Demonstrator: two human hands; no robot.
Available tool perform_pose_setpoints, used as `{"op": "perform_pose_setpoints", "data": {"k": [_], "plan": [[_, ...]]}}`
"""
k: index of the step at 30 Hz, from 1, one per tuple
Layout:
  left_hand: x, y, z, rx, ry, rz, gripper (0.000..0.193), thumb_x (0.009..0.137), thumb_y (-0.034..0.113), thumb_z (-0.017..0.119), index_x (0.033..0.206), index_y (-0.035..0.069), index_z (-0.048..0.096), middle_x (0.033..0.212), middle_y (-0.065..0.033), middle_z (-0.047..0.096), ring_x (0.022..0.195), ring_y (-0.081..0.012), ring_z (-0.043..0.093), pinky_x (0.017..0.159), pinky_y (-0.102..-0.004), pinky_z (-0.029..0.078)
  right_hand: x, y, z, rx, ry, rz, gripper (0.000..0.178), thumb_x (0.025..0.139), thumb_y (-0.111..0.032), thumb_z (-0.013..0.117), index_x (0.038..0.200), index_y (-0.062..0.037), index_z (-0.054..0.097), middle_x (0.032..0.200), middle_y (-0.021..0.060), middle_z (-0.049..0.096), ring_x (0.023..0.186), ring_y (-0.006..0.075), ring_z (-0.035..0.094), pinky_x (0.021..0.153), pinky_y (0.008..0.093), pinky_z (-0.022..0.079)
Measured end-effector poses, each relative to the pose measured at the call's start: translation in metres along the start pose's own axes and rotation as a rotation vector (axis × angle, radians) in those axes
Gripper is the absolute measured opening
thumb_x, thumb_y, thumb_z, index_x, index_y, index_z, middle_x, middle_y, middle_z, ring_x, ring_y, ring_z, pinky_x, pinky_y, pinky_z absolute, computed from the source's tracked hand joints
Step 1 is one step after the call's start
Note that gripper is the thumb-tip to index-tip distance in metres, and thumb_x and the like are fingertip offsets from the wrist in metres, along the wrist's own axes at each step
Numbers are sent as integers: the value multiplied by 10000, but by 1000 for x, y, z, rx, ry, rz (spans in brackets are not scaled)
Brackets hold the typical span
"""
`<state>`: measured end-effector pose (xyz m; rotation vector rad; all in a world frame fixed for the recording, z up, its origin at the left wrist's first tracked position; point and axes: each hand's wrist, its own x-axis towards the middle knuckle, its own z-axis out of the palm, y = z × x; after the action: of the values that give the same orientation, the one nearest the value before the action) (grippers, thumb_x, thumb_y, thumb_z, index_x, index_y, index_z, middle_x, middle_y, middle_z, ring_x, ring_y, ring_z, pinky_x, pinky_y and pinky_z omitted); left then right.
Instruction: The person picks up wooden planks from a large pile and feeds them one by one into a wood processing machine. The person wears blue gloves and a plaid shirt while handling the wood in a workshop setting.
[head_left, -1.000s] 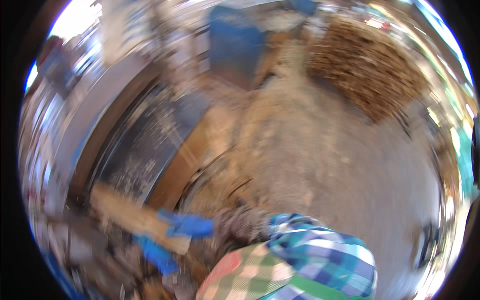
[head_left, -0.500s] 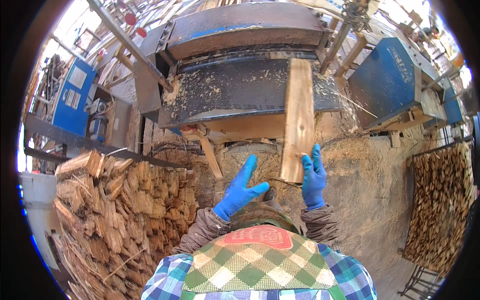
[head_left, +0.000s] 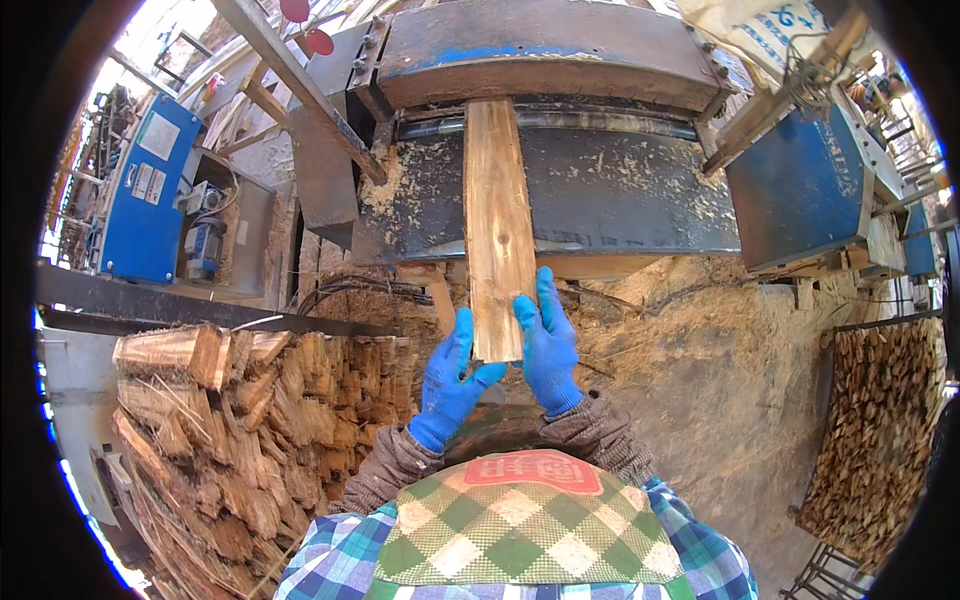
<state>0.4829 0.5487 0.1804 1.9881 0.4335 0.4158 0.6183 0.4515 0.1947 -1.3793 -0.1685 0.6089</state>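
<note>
A long wooden board (head_left: 497, 210) lies on the dark metal bed (head_left: 630, 190) of a machine, its far end at the roller under the housing. The near end juts out over the bed's front edge toward me. My right hand (head_left: 549, 355), in a blue glove, grips the board's right edge near that end, thumb on top and fingers along the side. My left hand (head_left: 447, 388), also blue-gloved, is at the near left corner. Its fingers are beside the left edge and its thumb is just below the end, spread apart; whether it touches the wood is hard to see.
Rough wood pieces (head_left: 230, 430) are stacked high at my left; another stack (head_left: 880, 430) stands far right. A blue control cabinet (head_left: 150, 195) is at left, a blue machine housing (head_left: 800, 190) at right. A slanted metal post (head_left: 300, 90) rises beside the bed. Sawdust covers the floor (head_left: 690, 370).
The board has shifted left and now lies straighter on the bed, its far end at the roller. My right hand moved left with it, and my left hand came to its near corner.
</note>
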Motion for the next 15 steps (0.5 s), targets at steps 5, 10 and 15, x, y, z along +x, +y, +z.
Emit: {"op": "perform_pose_setpoints", "data": {"k": [5, 10, 15], "plan": [[18, -3, -20, -138, -120, -181, 940, 887, 251, 794, 1620, 93, 228, 1484, -221, 502, 1328, -327, 548, 1077, -428, 485, 10, -6, 17, 83, 44, 58, 640, 1052, -231, 586, 1593, -48, 296, 1571, 172, 424, 1387, 234, 459, 1136, 371, 416], [32, -32, -24, 526, -29, 162, 928, 874, 397, 759, 1612, 118, 272, 1544, -219, 424, 1470, -362, 356, 1159, -536, 363, 30, 26, 22, -852, 206, -438, 457, 1000, -134, 636, 1434, -22, 552, 1427, 240, 538, 1343, 365, 513, 1087, 448, 446], [103, -52, -4, 131, 143, 89, 877, 900, 547, 630, 1571, 78, 316, 1605, -173, 349, 1508, -423, 243, 1240, -596, 129, 118, 40, 12, -916, 211, -849, 441, 1047, -196, 545, 1454, -27, 526, 1529, 238, 437, 1411, 383, 437, 1169, 472, 369]]}}
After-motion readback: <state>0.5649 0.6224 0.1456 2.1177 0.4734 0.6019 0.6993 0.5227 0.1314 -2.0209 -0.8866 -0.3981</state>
